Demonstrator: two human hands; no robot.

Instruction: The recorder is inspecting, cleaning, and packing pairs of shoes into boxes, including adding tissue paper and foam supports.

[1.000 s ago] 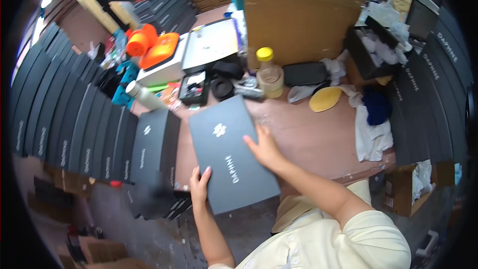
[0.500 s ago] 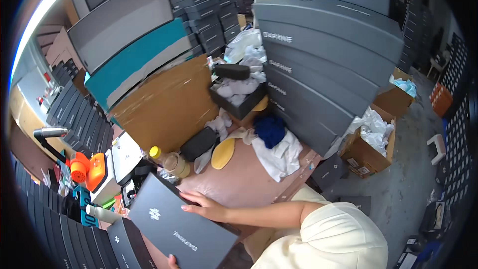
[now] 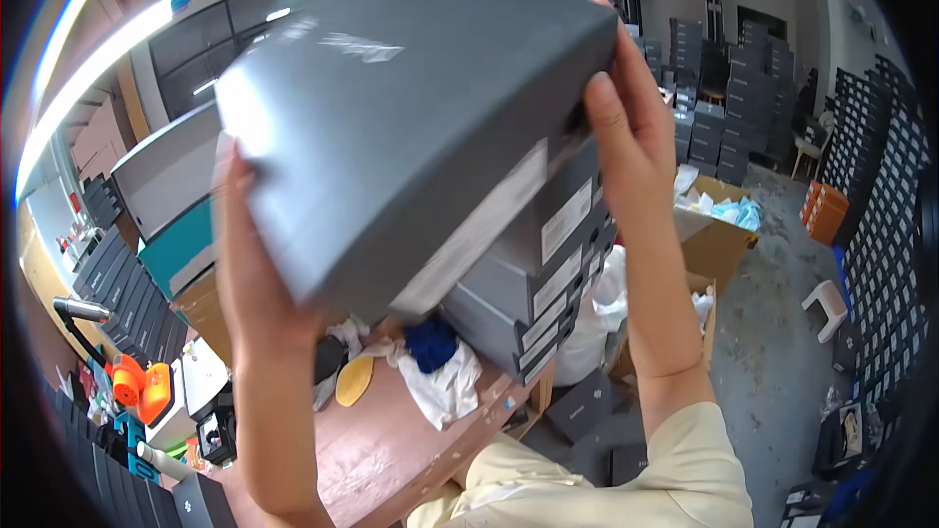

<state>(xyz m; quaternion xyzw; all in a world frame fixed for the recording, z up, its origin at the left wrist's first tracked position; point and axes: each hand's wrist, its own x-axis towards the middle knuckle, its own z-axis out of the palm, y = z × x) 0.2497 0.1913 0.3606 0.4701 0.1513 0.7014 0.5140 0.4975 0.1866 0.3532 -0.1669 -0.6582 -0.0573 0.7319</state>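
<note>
A dark grey lidded shoebox [image 3: 421, 108] is lifted high above the table, tilted, with a pale label along its near side. My left hand [image 3: 256, 254] grips its left end, the fingers partly hidden and blurred. At the opposite end, my right hand [image 3: 631, 122] holds it with the thumb on the near side. Directly behind and below stands a stack of similar shoeboxes [image 3: 553, 264], partly covered by the held one. On the pinkish table [image 3: 391, 455] lie a navy cloth [image 3: 430, 344], a white cloth [image 3: 445, 391] and a yellow oval pad [image 3: 354, 381].
An open carton [image 3: 719, 244] with plastic wrapping stands on the floor to the right, near a white stool [image 3: 827, 308]. Shoeboxes [image 3: 871, 186] line the right wall. An orange hand-held device [image 3: 125, 381] and a white bottle [image 3: 164, 460] are at the left.
The shoebox has gone from the near left of the table up towards the stack, held in both hands. My view has turned up and to the right.
</note>
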